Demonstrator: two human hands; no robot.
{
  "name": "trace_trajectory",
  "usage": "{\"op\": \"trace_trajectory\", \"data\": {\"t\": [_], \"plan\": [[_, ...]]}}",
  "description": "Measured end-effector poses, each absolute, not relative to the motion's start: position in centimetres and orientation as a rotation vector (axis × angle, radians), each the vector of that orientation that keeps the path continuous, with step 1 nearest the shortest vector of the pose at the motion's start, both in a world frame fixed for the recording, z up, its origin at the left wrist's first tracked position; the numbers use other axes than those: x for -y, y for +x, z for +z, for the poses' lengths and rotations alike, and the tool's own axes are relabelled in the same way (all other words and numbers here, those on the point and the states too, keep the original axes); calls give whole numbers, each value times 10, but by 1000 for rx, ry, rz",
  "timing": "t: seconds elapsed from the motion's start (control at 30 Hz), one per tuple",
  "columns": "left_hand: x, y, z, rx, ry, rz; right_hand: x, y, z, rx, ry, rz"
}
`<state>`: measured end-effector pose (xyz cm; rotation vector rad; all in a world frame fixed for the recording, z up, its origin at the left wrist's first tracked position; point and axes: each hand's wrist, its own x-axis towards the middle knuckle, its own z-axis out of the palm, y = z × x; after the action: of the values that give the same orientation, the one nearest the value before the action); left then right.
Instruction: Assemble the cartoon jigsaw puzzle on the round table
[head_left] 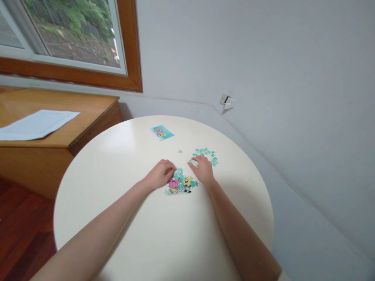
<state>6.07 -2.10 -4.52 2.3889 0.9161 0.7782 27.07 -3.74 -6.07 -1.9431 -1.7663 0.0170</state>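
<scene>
A partly joined jigsaw puzzle (180,183) lies on the round white table, showing a pink, a pale teal and a yellow cartoon figure. At its upper left edge, my left hand (161,173) has thumb and fingers drawn together; whatever is between the fingertips is hidden. My right hand (204,169) hovers beside the loose puzzle pieces (206,151), thumb and index finger apart with nothing visible between them. It covers part of that teal heap. One single puzzle piece (180,151) lies apart, left of the heap.
A small printed picture card (162,132) rests near the far side of the round table (117,210). On the left stands a wooden cabinet (96,105) with a pale sheet (41,124) on top. A wall socket with a plug (227,101) is behind the table.
</scene>
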Motion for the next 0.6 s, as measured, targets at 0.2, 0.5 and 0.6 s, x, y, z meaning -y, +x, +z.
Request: {"op": "trace_trajectory", "data": {"t": [0.2,0.5,0.6], "plan": [[20,60,-46,-907,2399,779,37,271,-60,1769,-1926,52],[20,60,-47,-917,2393,767,37,271,-62,1725,-1959,10],[20,60,-47,-912,2392,765,35,273,-65,1721,-1925,15]]}}
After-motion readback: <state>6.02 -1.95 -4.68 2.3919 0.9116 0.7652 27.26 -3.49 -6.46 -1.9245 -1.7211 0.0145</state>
